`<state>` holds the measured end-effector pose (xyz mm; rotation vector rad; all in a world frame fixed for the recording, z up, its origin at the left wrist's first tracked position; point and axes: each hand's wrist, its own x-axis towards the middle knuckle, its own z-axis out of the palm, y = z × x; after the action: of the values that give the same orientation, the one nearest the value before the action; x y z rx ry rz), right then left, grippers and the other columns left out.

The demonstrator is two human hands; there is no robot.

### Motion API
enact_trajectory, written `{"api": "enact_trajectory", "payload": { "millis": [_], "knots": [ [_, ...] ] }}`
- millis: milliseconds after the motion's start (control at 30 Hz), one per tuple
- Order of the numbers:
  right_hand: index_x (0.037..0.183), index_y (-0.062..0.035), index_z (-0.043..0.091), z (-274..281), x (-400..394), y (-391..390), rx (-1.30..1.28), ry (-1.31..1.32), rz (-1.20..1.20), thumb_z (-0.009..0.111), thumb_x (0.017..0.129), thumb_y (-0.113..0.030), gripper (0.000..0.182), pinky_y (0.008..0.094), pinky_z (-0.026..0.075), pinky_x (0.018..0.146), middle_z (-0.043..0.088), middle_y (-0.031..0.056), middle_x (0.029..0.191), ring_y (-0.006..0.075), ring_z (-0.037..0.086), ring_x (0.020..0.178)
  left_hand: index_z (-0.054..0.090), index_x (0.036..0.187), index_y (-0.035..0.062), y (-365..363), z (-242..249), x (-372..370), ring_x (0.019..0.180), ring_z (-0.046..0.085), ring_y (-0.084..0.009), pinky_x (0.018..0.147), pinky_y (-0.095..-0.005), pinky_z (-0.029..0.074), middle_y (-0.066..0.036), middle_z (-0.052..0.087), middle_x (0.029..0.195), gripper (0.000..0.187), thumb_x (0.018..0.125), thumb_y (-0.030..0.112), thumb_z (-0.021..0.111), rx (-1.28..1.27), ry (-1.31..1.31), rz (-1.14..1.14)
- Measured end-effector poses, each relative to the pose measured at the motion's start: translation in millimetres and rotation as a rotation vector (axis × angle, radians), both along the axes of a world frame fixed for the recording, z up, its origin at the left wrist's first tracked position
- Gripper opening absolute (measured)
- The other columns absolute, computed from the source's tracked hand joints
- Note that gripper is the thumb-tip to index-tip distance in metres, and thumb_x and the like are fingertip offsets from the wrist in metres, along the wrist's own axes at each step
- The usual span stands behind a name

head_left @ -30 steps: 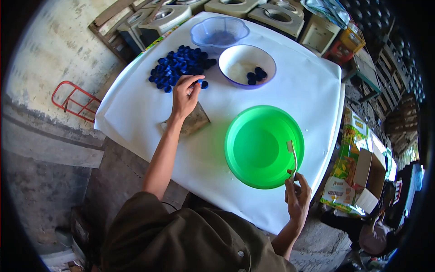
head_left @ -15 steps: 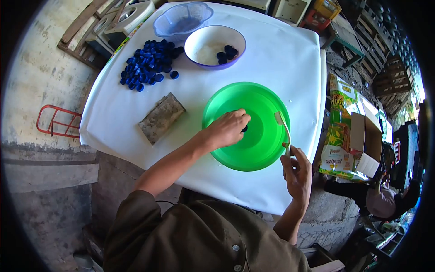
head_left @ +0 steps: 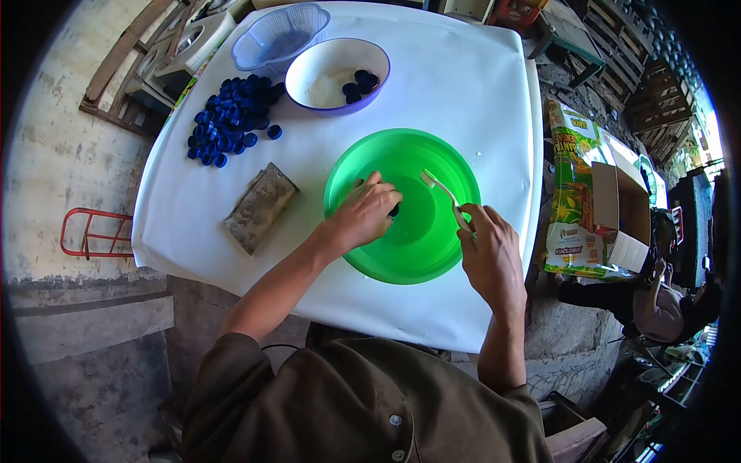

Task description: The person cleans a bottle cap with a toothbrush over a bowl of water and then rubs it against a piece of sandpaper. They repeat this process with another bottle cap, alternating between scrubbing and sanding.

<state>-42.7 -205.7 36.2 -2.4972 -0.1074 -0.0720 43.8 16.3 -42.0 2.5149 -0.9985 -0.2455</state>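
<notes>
Over the left part of a green basin (head_left: 432,266), my left hand (head_left: 363,212) is closed on a dark blue bottle cap (head_left: 394,210), most of it hidden by the fingers. My right hand (head_left: 494,251) grips a white toothbrush (head_left: 444,189) by its handle at the basin's right rim, with the bristle head pointing inward over the basin. A pile of blue caps (head_left: 231,116) lies on the white-covered table at the upper left. Several more caps (head_left: 359,85) sit inside a white bowl with a purple outside (head_left: 337,108).
A translucent blue plastic basket (head_left: 282,38) stands behind the bowl. A worn, greyish block (head_left: 261,207) lies left of the basin. Beyond the table's right edge are an open cardboard box (head_left: 617,204) and a seated person (head_left: 656,309). A red metal frame (head_left: 96,231) leans at the left wall.
My right hand has moved up and inward, swinging the toothbrush from the basin's right rim toward its middle. My left hand still holds the cap. The whole view has shifted slightly.
</notes>
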Motion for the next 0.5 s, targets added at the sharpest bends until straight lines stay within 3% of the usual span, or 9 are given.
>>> {"api": "enact_trajectory", "payload": {
  "millis": [133, 267, 467, 500],
  "knots": [
    [0.094, 0.0040, 0.058, -11, 14, 8, -0.113, 0.024, 0.078, 0.059, 0.085, 0.001, 0.009, 0.0488, 0.053, 0.069, 0.064, 0.0219, 0.090, 0.0407, 0.065, 0.078, 0.062, 0.110, 0.0024, -3, 7, 0, 0.095, 0.064, -0.0337, 0.089, -0.0412, 0.053, -0.015, 0.065, 0.097, 0.040, 0.072, -0.005, 0.071, -0.098, 0.139, 0.104],
    [0.089, 0.0045, 0.058, -23, 23, 16, -0.247, 0.084, 0.137, 0.054, 0.078, 0.007, 0.012, 0.0484, 0.055, 0.070, 0.064, 0.0227, 0.088, 0.0413, 0.066, 0.077, 0.060, 0.110, 0.0021, -6, 29, 1, 0.095, 0.067, -0.0297, 0.087, -0.0388, 0.055, -0.015, 0.064, 0.099, 0.038, 0.074, -0.003, 0.072, -0.227, 0.272, 0.222],
    [0.090, 0.0036, 0.058, -21, 24, 12, -0.213, 0.144, 0.196, 0.056, 0.083, 0.003, 0.008, 0.0486, 0.054, 0.071, 0.065, 0.0213, 0.089, 0.0400, 0.066, 0.080, 0.060, 0.121, 0.0025, 4, 19, 5, 0.103, 0.066, -0.0239, 0.084, -0.0389, 0.056, -0.010, 0.063, 0.107, 0.045, 0.078, -0.001, 0.071, -0.509, 0.269, 0.239],
    [0.096, 0.0038, 0.060, -18, 23, 12, -0.172, 0.159, 0.172, 0.059, 0.083, 0.002, 0.013, 0.0489, 0.053, 0.073, 0.065, 0.0212, 0.091, 0.0406, 0.065, 0.082, 0.061, 0.122, 0.0031, 5, 20, 6, 0.104, 0.065, -0.0231, 0.085, -0.0382, 0.056, -0.010, 0.063, 0.111, 0.045, 0.078, -0.001, 0.071, -0.535, 0.240, 0.231]
  ]
}}
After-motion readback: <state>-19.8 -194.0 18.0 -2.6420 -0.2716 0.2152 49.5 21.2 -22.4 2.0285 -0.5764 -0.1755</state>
